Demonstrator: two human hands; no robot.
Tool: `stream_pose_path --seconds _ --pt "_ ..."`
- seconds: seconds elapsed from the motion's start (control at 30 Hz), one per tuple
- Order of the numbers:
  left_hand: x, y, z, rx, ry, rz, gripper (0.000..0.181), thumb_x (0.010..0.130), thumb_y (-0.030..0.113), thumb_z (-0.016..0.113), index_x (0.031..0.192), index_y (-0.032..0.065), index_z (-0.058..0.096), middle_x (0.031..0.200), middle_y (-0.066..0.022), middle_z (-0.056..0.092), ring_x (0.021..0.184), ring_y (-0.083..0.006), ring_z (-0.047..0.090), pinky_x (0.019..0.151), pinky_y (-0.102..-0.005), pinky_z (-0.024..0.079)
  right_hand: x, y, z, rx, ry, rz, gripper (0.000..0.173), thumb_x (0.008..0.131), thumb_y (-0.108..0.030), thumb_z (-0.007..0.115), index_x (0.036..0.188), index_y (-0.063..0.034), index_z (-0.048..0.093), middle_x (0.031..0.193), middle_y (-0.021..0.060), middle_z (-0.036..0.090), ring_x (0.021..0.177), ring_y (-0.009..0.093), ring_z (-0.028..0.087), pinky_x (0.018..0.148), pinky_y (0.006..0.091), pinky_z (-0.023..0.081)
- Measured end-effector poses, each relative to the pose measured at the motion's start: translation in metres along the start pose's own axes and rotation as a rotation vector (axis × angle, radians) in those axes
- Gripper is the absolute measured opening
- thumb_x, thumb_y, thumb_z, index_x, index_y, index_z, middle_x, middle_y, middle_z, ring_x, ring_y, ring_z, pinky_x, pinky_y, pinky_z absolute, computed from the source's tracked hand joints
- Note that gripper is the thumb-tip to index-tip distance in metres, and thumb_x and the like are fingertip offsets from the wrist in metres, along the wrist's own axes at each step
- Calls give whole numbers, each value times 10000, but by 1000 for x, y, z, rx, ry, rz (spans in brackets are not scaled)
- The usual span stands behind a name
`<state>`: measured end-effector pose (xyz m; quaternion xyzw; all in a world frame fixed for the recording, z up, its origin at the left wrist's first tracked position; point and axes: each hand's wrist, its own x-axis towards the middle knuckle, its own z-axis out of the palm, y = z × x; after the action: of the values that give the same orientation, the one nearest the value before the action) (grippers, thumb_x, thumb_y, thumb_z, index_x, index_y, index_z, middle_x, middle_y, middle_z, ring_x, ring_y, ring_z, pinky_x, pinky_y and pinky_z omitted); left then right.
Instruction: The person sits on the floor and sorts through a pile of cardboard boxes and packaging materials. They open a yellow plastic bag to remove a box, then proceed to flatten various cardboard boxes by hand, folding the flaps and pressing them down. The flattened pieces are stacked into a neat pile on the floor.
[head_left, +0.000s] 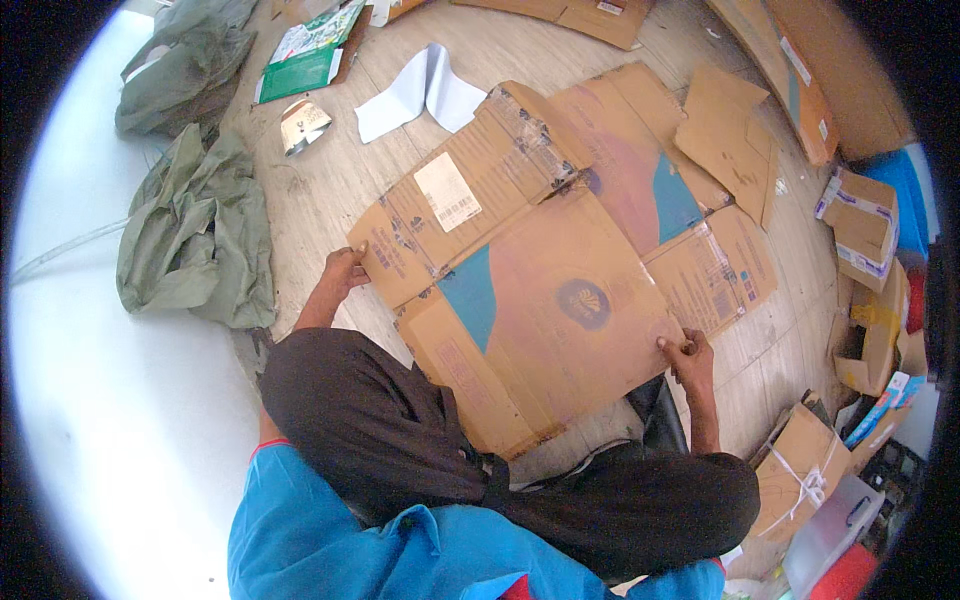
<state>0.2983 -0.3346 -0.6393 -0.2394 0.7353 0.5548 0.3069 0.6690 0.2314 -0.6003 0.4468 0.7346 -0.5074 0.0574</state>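
A large opened-out cardboard box (544, 322) lies before my knees, with teal and purple print and a dark round logo. My left hand (347, 267) pinches its left flap, and my right hand (688, 356) grips its right edge with the thumb on top. A white label (448, 193) with writing is stuck on the upper left panel. Tape remnants run along the folds, and one flap (536, 135) stands bent up at the far end. Beyond the crease, further printed panels (615, 142) stretch to the upper right.
White paper (420, 94), a round tin-like piece (304, 126) and a green printed carton (300, 71) lie ahead. Olive cloth (195, 232) is heaped at left. Flat cardboard (727, 135), small boxes (862, 217) and a string-tied cardboard bundle (802, 469) line the right side.
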Motion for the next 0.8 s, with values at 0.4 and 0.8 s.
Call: stream_pose_path --seconds 0.4,0.8 --pt "-65 171 187 1175 -31 1295 795 823 295 753 1460 34 355 1448 -271 348 1393 -423 306 1132 -531 289 -2 -9 -9 -99 -37 79 622 722 -364 849 1119 43 599 898 180 692 815 271 673 752 376 544" --pt "53 137 316 1580 -244 1379 847 957 545 460 1556 25 164 1588 -303 107 1487 -466 55 1182 -614 62 14 2 -2 184 -101 243 603 725 -271 876 1148 34 574 971 146 674 873 213 651 772 338 540"
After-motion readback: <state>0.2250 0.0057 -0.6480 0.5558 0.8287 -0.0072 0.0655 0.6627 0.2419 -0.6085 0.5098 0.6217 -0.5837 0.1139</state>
